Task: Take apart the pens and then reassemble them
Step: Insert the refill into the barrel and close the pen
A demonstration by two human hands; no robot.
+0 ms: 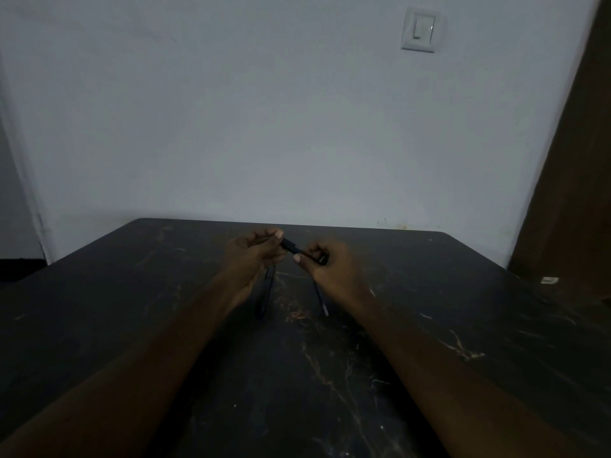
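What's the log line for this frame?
left hand: grips black pen | right hand: grips its other end | dark table: two slim dark pieces lie under hands

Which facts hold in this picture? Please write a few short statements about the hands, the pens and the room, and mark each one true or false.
1. The left hand and the right hand hold one dark pen between them. True.
2. The table is plain white. False: it is dark, with pale veins.
3. Two slim dark pieces lie on the table under the hands. True; whether they are whole pens or parts is too dim to tell.
4. The light switch is on the wall at the far left. False: it is at the upper right.
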